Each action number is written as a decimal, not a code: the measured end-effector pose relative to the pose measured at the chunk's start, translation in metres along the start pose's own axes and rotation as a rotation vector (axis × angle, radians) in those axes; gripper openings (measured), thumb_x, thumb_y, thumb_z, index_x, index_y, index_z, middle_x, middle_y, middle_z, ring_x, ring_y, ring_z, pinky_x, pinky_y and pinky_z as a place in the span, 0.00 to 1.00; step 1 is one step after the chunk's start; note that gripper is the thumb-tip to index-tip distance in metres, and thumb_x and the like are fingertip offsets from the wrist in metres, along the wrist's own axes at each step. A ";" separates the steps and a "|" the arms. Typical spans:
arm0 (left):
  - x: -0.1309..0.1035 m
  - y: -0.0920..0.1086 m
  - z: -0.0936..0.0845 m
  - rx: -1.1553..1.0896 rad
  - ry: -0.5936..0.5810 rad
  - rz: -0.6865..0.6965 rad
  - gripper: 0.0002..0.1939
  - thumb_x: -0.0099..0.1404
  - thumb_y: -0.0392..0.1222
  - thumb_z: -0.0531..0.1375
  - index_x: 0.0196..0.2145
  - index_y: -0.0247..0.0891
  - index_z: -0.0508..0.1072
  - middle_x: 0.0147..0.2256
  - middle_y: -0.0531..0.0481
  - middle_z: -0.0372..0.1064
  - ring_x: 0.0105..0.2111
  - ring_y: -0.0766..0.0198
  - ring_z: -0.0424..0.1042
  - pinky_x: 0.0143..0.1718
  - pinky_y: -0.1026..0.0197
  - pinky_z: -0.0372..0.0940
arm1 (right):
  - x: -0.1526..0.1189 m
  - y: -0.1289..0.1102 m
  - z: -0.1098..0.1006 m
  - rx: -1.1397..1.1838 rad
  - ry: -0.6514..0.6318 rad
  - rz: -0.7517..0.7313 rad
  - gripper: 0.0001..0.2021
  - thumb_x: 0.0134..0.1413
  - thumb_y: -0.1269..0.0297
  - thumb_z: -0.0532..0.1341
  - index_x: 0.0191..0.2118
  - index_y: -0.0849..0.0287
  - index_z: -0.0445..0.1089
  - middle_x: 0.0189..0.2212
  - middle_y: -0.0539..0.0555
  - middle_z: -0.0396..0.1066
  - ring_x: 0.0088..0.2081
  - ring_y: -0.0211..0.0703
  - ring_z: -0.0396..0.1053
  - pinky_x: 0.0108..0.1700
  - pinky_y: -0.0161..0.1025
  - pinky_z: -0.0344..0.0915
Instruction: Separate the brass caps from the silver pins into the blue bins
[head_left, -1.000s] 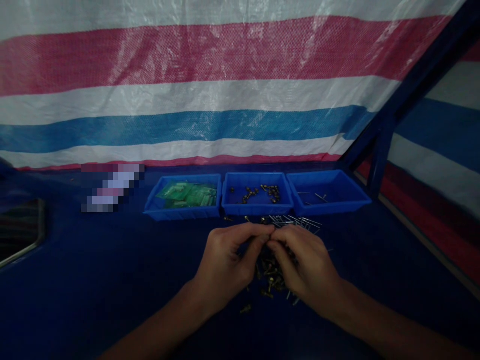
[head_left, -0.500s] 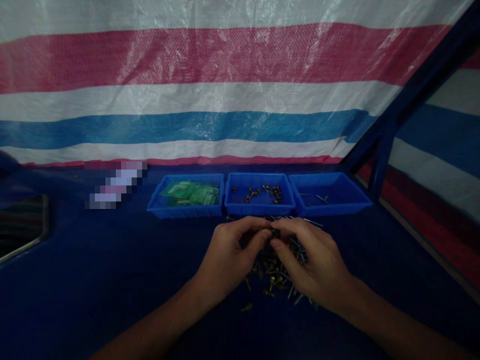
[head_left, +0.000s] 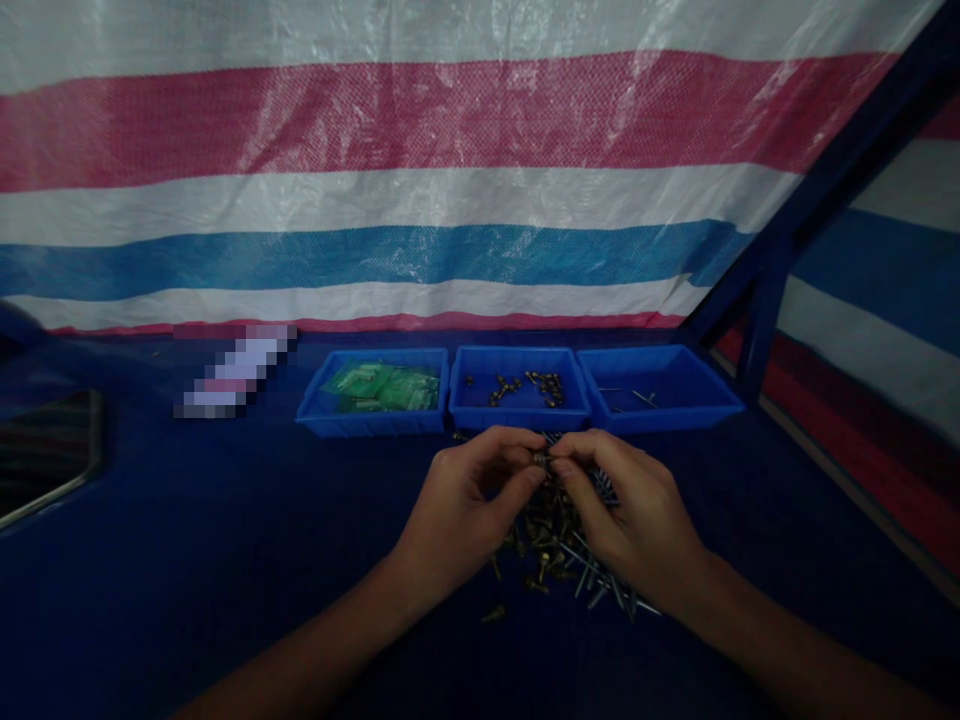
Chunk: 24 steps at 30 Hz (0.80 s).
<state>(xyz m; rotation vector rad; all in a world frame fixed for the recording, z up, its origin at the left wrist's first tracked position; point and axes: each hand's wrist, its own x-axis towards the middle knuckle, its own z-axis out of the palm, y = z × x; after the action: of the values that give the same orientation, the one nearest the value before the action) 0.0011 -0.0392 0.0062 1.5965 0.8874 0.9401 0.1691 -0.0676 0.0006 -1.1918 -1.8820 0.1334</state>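
My left hand (head_left: pixel 459 515) and my right hand (head_left: pixel 637 515) meet fingertip to fingertip over a loose pile of small brass fasteners and steel pins (head_left: pixel 555 555) on the dark blue table. Between the fingertips of both hands sits one small brass piece (head_left: pixel 541 460). Just beyond the hands stand three blue trays in a row. The left tray (head_left: pixel 315 415) holds green packets, the middle tray (head_left: pixel 457 410) holds several brass pieces, and the right tray (head_left: pixel 720 400) holds a few steel pins.
A striped red, white and blue tarp hangs behind the trays. A blue frame post (head_left: pixel 761 320) rises at the right. A dark glossy slab (head_left: pixel 45 450) lies at the left edge, and a blurred patch (head_left: pixel 236 370) lies left of the trays.
Both hands have lifted slightly away from me toward the trays, staying pinched together. More of the pile shows beneath the right hand.
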 end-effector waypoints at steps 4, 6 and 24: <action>0.001 -0.002 -0.002 0.026 0.008 0.020 0.06 0.63 0.37 0.60 0.38 0.36 0.74 0.33 0.50 0.77 0.33 0.65 0.76 0.34 0.65 0.70 | 0.000 0.001 0.001 0.013 -0.026 0.022 0.05 0.60 0.70 0.56 0.34 0.59 0.68 0.27 0.50 0.72 0.29 0.37 0.70 0.32 0.35 0.65; 0.001 -0.003 -0.002 0.043 0.001 0.018 0.06 0.65 0.39 0.59 0.38 0.36 0.74 0.31 0.50 0.76 0.31 0.66 0.75 0.33 0.66 0.70 | -0.001 0.001 0.001 0.017 -0.035 0.019 0.05 0.60 0.70 0.56 0.34 0.59 0.69 0.27 0.50 0.72 0.29 0.36 0.70 0.32 0.35 0.65; 0.000 0.006 -0.003 0.173 -0.006 0.067 0.09 0.66 0.42 0.57 0.34 0.35 0.74 0.27 0.51 0.73 0.28 0.66 0.72 0.29 0.66 0.66 | -0.001 -0.005 -0.001 0.063 -0.011 -0.042 0.05 0.59 0.72 0.56 0.37 0.58 0.69 0.28 0.50 0.73 0.30 0.37 0.71 0.33 0.35 0.67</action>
<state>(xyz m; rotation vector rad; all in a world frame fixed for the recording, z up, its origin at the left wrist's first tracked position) -0.0016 -0.0394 0.0123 1.7853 0.9368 0.9243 0.1666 -0.0714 0.0024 -1.1105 -1.8974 0.1756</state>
